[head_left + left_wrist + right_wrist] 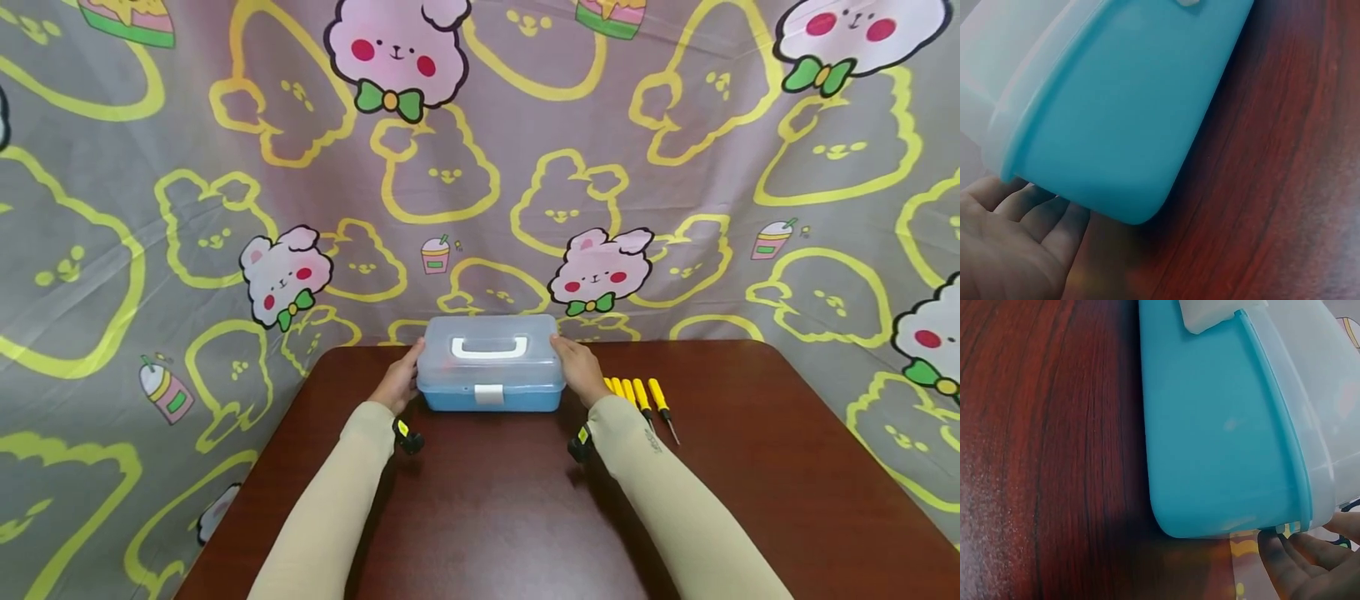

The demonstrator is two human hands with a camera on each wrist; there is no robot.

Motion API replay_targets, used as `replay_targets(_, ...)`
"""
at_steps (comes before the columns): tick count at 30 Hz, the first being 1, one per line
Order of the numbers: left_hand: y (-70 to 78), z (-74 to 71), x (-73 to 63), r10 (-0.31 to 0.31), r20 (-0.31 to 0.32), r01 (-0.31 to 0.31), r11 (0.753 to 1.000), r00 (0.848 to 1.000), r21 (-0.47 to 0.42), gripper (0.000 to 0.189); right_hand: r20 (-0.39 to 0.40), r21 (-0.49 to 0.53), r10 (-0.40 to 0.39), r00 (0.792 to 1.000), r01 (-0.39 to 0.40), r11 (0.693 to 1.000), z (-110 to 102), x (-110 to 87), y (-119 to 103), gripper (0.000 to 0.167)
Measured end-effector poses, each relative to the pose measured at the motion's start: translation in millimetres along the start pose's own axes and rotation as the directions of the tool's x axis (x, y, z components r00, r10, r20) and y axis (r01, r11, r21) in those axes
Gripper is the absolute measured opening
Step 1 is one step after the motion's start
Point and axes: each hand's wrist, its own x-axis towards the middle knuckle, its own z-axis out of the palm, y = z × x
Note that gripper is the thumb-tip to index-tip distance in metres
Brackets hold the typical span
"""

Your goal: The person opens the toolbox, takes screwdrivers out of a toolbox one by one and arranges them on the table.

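Observation:
A toolbox [491, 362] with a light blue base, a clear lid and a white handle [489, 347] stands at the far side of the table, its lid down. On its front is a white latch [489, 394]. My left hand [398, 379] grips the left end; in the left wrist view its fingers [1041, 215] bend in under the rim of the blue base [1122, 119]. At the opposite end my right hand [581, 369] holds on, fingertips right at the rim in the right wrist view, beside the blue wall [1222, 437]. The toolbox's contents are blurred by the lid.
Several screwdrivers with yellow handles [658, 392] lie in a row right of the toolbox, partly hidden behind my right wrist. The dark red-brown wooden table [487, 492] ends at a cartoon-patterned cloth [480, 183] hanging behind it and at its sides.

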Motion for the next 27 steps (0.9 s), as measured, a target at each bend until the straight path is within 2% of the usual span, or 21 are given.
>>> replay_targets(5,1.3,0.0,2.3,0.033,-0.02,-0.033,0.999,0.999,0.005,0.078,0.024,-0.029,0.015,1.0,-0.014,0.999,-4.8,0.5,1.5,0.071)
replay_targets(10,2.0,-4.5,-5.7,0.078,-0.023,-0.077,0.996,0.997,0.049,0.075,0.052,0.026,0.014,0.999,-0.015,1.0,-19.9,-6.7,4.4,0.075)
replay_targets(13,3.7,-16.8,-10.7,0.104,0.011,-0.104,0.993,0.995,0.06,0.073,0.058,0.047,0.012,0.998,-0.015,0.999,-33.1,-11.0,7.3,0.076)
replay_targets(16,7.8,-32.3,-15.2,0.133,0.014,-0.134,0.989,0.991,0.064,0.068,0.044,0.031,0.009,0.999,-0.01,0.999,-48.0,-14.6,10.2,0.074)
replay_targets(22,14.4,-61.9,-31.0,0.188,-0.013,-0.181,0.963,0.982,0.198,0.07,0.02,-0.035,-0.012,1.0,0.012,0.999,-76.2,-24.7,12.2,0.071)
replay_targets(27,26.0,-73.7,-47.2,0.256,-0.029,-0.238,0.929,0.966,0.283,0.071,-0.018,-0.148,-0.029,0.999,0.026,0.989,-97.4,-30.3,6.2,0.074)
